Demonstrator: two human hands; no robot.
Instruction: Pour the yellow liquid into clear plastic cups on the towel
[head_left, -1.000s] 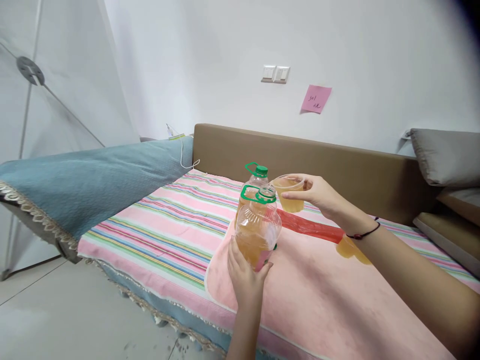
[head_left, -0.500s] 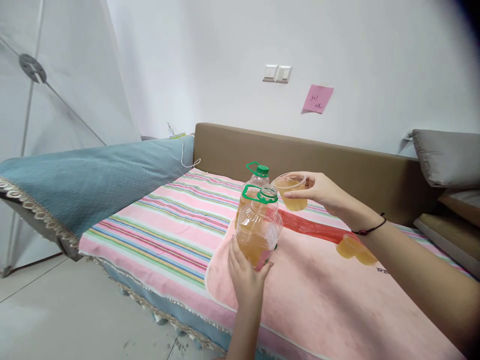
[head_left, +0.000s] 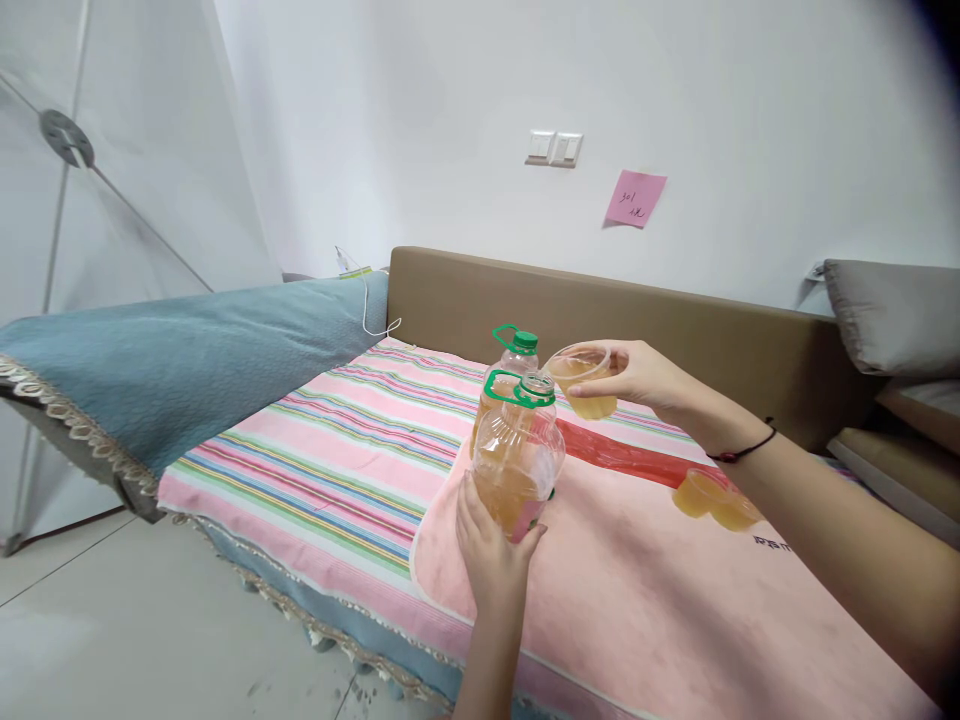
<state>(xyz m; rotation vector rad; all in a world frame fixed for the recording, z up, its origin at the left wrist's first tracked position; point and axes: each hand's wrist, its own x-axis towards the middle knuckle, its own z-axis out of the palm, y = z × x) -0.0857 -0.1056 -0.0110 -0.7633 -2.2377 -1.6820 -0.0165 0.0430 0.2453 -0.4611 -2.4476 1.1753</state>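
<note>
My left hand (head_left: 491, 550) is wrapped round the lower part of a clear plastic bottle (head_left: 517, 455), which has a green handle ring, an uncapped mouth and amber liquid in its lower half. Close to that mouth, my right hand (head_left: 641, 380) grips a clear plastic cup (head_left: 589, 385) of amber liquid by its side. The cup tilts a little toward the bottle's mouth. Behind the first bottle stands a second bottle (head_left: 517, 350) with a green cap, partly hidden. Further right, cups of yellow liquid (head_left: 709, 502) stand on the pink mat, partly behind my right forearm.
A pink mat (head_left: 615, 600) lies over a striped sheet (head_left: 330, 450). Red plastic film (head_left: 622, 455) stretches behind the bottles. At the back runs a brown headboard (head_left: 600, 300); grey cushions (head_left: 892, 315) are piled at the right, and a blue-covered armrest (head_left: 225, 350) borders the left.
My right hand and the cup have shifted very slightly. The bottle and my left hand hold their place.
</note>
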